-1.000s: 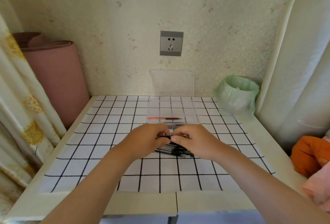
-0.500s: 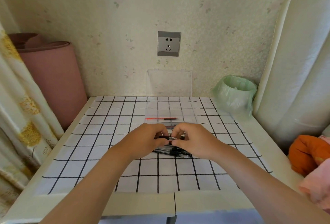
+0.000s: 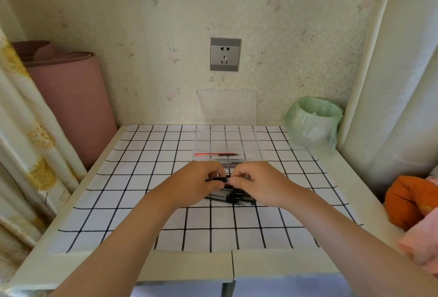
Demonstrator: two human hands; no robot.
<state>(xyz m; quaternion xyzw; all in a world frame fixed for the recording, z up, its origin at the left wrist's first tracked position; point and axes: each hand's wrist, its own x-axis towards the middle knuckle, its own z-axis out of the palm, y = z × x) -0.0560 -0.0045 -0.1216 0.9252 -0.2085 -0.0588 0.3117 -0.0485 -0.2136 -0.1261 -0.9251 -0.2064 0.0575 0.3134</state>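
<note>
My left grip (image 3: 199,185) and right grip (image 3: 258,184) both pinch one pen (image 3: 222,179). Box (image 3: 259,147) just beyond holds a red pen (image 3: 214,154) plus a few; pile (image 3: 237,198) underneath not yet packed.

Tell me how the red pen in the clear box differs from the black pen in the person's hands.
The red pen glows orange-red; the black pen is dark. The red pen lies untouched in the clear box; the black pen is pinched between the left hand and right hand. Both are slim and lie crosswise.
</note>
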